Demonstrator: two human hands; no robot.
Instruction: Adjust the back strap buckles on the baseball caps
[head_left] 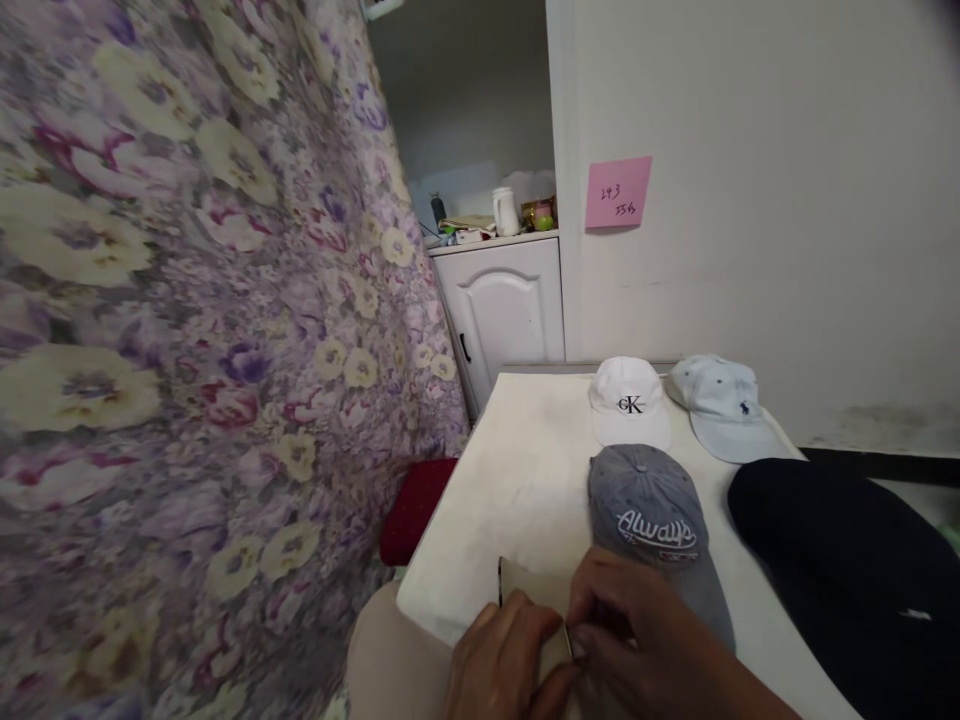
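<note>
At the bottom middle, my left hand [501,660] is closed on a beige piece with a thin dark edge [531,580]. I cannot make out its kind, since my hands cover much of it. My right hand [637,625] pinches at the same piece, close against the left fingertips, by a thin dark line. A grey cap [649,490] with white "Always" lettering lies just beyond my right hand, which hides part of it. To the left of my left hand is a smooth, rounded beige shape [397,655]; whether it joins the held piece is unclear.
On the white-covered table [487,470] lie a white cap [628,385], a pale blue cap [720,395] and a navy cap [840,560]. A floral curtain [225,350] fills the left. Behind stand a white cabinet [502,310] and a wall with a pink note [619,193].
</note>
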